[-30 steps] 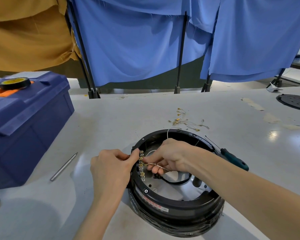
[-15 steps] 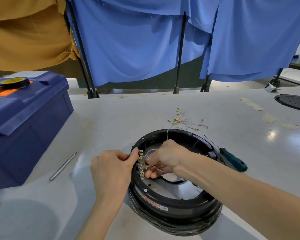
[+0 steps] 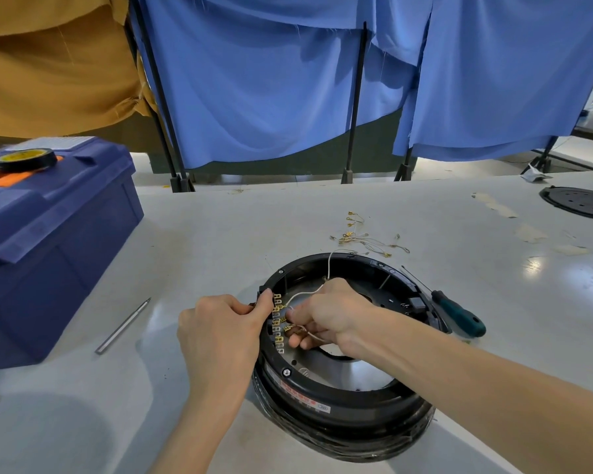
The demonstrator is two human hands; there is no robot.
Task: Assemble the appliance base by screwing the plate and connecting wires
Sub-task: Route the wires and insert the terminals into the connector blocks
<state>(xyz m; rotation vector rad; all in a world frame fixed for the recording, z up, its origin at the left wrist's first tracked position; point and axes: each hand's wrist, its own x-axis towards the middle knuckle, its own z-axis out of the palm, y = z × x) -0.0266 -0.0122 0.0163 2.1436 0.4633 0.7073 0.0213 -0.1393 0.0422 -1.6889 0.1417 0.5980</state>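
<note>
A round black appliance base (image 3: 343, 398) lies on the white table, open side up, with a metal plate (image 3: 367, 374) inside. A column of brass terminals (image 3: 277, 323) lines its left inner wall. My left hand (image 3: 220, 333) grips the left rim beside the terminals, thumb over the edge. My right hand (image 3: 329, 316) reaches inside and pinches a thin white wire (image 3: 305, 295) with a brass connector against the terminals. The wire loops up and runs over the far rim.
A blue toolbox (image 3: 48, 241) with a tape roll (image 3: 24, 159) on top stands at the left. A metal rod (image 3: 123, 326) lies near it. A green-handled screwdriver (image 3: 457, 316) lies right of the base. Loose wires with brass lugs (image 3: 363, 237) lie behind it. A black disc (image 3: 579, 202) sits far right.
My right hand has shifted slightly left toward the terminal column with the wire. My left hand has kept its hold on the rim.
</note>
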